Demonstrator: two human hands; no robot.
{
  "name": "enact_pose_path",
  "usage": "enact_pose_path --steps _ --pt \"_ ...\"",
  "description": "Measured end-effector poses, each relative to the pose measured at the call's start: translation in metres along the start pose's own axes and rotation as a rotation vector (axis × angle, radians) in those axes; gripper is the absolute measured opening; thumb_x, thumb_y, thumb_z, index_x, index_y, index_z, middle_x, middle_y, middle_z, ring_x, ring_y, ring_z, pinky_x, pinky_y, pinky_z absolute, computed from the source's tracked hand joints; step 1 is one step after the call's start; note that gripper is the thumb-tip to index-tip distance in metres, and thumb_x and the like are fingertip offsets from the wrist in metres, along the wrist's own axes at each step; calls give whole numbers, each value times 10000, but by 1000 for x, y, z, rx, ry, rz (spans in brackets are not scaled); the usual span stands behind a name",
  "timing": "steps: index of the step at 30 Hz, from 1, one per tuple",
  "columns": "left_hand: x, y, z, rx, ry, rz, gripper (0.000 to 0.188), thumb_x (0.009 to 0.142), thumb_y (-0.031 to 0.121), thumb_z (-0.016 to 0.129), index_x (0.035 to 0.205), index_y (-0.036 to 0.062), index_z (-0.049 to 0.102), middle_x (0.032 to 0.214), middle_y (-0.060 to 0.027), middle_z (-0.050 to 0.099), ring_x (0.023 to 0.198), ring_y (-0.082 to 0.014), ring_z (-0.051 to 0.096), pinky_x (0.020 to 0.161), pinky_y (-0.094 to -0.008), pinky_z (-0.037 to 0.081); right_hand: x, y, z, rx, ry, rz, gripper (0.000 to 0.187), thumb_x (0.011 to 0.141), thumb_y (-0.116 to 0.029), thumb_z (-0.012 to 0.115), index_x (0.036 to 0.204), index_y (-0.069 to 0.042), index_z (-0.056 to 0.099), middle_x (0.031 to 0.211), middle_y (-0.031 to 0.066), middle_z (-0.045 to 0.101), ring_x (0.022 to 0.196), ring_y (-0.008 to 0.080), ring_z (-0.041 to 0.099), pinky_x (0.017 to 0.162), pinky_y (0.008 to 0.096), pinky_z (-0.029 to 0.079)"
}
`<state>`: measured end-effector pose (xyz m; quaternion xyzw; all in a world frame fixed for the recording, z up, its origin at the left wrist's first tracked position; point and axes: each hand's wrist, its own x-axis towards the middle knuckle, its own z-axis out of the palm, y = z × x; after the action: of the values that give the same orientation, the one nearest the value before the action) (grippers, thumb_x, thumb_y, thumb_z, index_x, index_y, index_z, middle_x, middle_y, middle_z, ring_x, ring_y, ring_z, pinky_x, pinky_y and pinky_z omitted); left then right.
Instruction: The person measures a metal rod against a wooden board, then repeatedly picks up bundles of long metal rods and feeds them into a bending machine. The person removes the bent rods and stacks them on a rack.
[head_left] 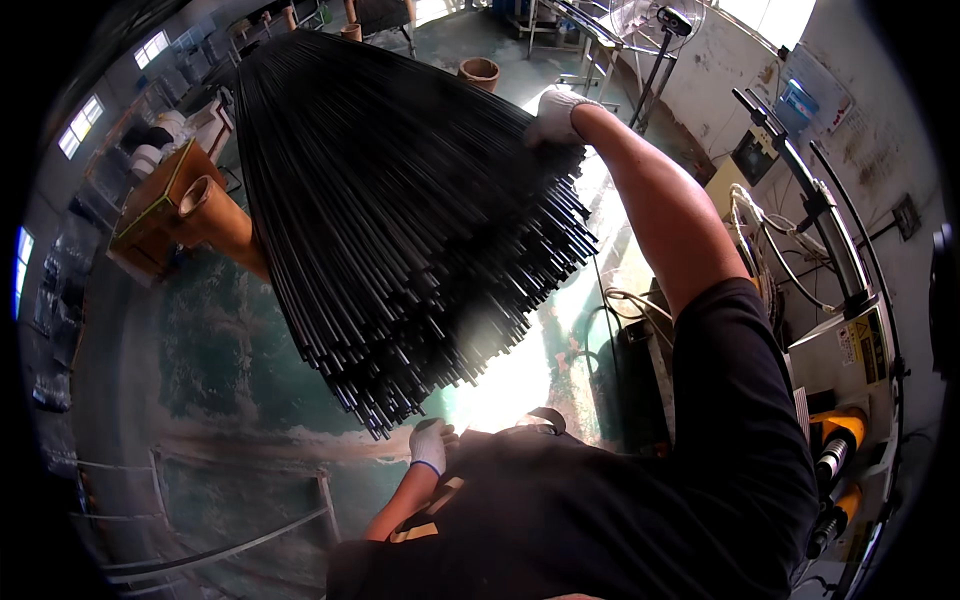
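Observation:
A large bundle of thin black rods (370, 190) fans out toward me, its uneven cut ends facing my body. At the bundle's far right edge is my right hand (557, 114), in a white knitted glove, arm stretched out. Its fingers curl down over the rods there and are partly hidden. My left hand (430, 443), also gloved in white, is held close to my body just below the nearest rod ends. Its fingers look curled in, apart from the rods, and I see nothing in them.
Brown cylindrical posts (215, 215) stand along the bundle's left side, by a wooden box (160, 215). A metal rail frame (240, 540) is at lower left. On the right are a machine frame (830, 240), cables (640, 300) and yellow-black devices (838, 440).

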<state>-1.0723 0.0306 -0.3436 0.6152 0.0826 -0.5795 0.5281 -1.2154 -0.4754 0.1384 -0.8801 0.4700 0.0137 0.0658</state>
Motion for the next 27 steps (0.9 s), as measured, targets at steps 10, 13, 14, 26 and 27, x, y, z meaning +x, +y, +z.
enact_pose_path --steps 10,13,14,26,27 --pt "39 41 4 -290 -236 33 264 1030 268 669 1099 13 673 918 -107 716 720 -259 712 668 -375 617 24 16 -1 235 -131 -70 504 766 -394 847 1028 33 794 858 155 774 753 206 730 710 395 588" --pt "63 21 -13 -392 -269 32 229 1041 249 648 1118 34 656 923 -107 712 707 -258 707 637 -375 604 22 15 1 421 -198 -131 456 818 -372 834 1056 16 801 880 131 790 760 178 735 719 370 597" --pt "67 16 -19 -389 -268 28 215 1044 239 640 1125 39 645 921 -108 712 700 -258 706 622 -377 598 21 13 1 506 -219 -124 436 840 -358 823 1064 16 801 891 122 793 766 172 737 725 362 598" --pt "4 28 0 -197 -139 16 133 1026 135 618 1108 35 584 880 -142 709 666 -282 711 563 -389 588 -4 -9 17 930 -209 53 468 951 -367 778 1126 67 762 971 103 776 807 175 714 765 361 581" --pt "-11 37 12 -88 -32 49 132 1024 132 619 1107 35 586 882 -142 709 670 -280 712 564 -388 592 -11 -14 14 845 -177 58 417 962 -351 767 1070 52 759 895 86 758 741 165 705 709 351 580"
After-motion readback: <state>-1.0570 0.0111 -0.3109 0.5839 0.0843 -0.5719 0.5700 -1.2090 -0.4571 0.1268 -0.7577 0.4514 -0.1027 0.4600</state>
